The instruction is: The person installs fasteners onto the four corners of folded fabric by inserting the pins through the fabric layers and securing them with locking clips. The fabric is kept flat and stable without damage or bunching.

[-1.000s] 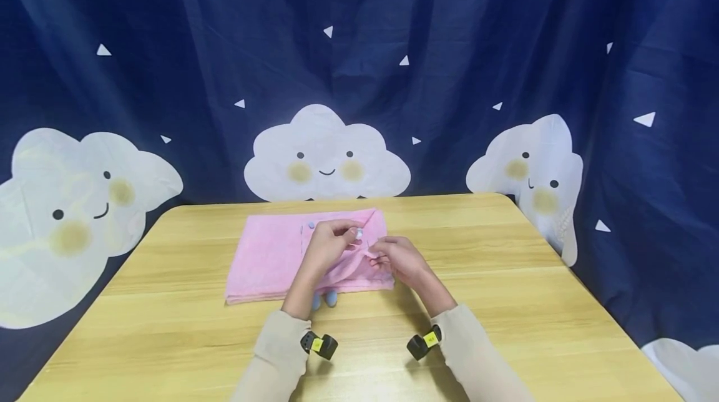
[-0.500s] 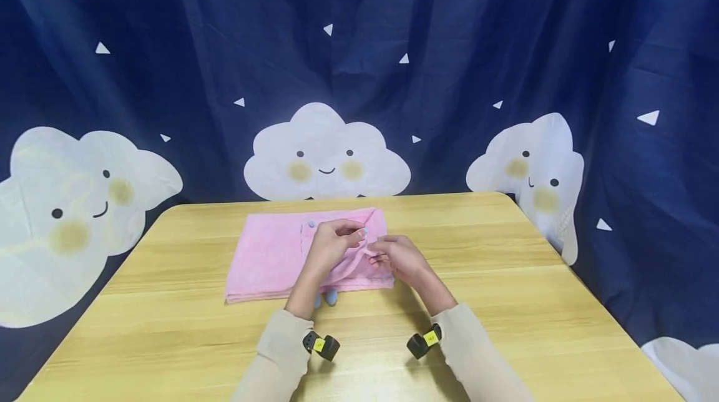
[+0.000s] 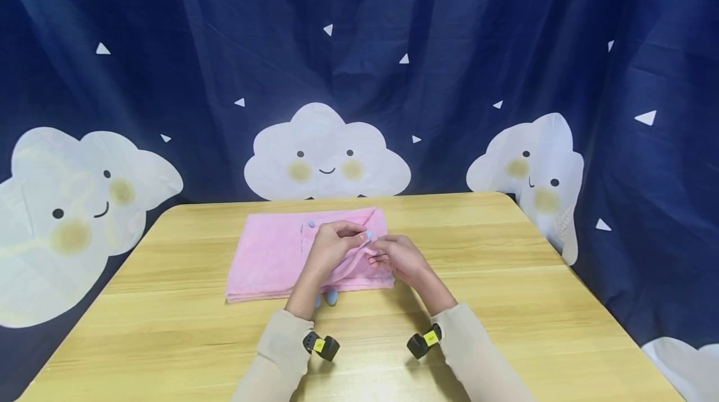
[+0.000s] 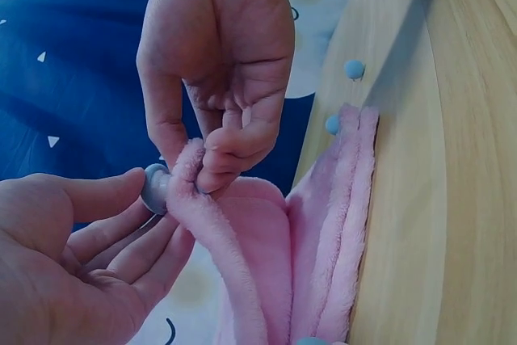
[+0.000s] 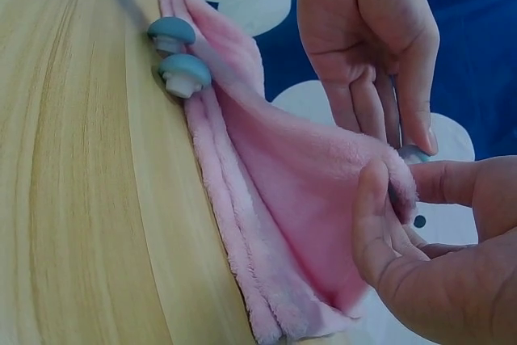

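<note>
A pink fluffy cloth (image 3: 269, 258) lies folded on the wooden table (image 3: 168, 327), and its right part is lifted between my hands. My left hand (image 3: 331, 245) pinches a blue button (image 4: 156, 187) at the raised edge with thumb and fingers. Facing it, my right hand (image 3: 400, 258) pinches the pink edge (image 5: 380, 175) right beside that button. Two more blue buttons (image 5: 184, 72) lie at the cloth's near edge by my left wrist, and another blue button (image 3: 311, 225) sits on top of the cloth.
A dark blue curtain (image 3: 393, 46) with white cloud faces hangs behind the table and on both sides. Bare wood (image 3: 533, 302) lies right of and in front of the cloth. Small black wrist cameras (image 3: 320, 346) sit on both beige sleeves.
My left fingers have closed further over the button, which showed pale a second ago and is now almost covered. Both hands stay at the same spot on the cloth.
</note>
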The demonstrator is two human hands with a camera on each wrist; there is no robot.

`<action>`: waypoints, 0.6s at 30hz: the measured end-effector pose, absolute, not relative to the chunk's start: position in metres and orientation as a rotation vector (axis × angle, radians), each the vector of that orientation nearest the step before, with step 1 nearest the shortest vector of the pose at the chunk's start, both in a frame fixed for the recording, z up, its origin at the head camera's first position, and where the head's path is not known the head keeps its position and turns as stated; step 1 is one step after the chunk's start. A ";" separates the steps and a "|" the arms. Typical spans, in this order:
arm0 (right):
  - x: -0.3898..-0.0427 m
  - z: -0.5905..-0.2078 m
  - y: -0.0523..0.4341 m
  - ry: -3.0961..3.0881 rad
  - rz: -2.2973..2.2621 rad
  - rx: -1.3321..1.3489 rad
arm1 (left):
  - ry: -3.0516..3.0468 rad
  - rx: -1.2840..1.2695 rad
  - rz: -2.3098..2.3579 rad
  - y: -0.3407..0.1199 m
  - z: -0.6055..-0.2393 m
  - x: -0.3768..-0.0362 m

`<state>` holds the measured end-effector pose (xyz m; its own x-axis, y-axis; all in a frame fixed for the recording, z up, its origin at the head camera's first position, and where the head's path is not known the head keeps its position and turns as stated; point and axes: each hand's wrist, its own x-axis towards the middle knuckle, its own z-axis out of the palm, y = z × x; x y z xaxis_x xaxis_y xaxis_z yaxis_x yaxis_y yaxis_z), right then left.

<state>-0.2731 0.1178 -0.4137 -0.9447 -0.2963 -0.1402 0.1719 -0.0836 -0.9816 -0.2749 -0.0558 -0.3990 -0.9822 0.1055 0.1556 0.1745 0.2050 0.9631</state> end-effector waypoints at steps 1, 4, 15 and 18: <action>-0.273 -0.414 0.118 1.878 -2.099 -0.133 | -2.393 -0.285 -1.932 -0.056 -0.399 -0.275; -0.273 -0.413 0.118 1.873 -2.099 -0.148 | -2.404 -0.289 -1.926 -0.057 -0.399 -0.274; -0.273 -0.414 0.117 1.895 -2.068 -0.116 | -2.457 -0.236 -1.881 -0.059 -0.396 -0.273; -0.274 -0.415 0.116 1.948 -2.033 -0.111 | -2.484 -0.264 -1.832 -0.060 -0.396 -0.273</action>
<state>-0.2736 0.1162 -0.4152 -0.9450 -0.2825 -0.1648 0.1767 -0.0170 -0.9841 -0.2725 -0.0600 -0.3958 -0.9846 0.1107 0.1354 0.1621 0.2863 0.9443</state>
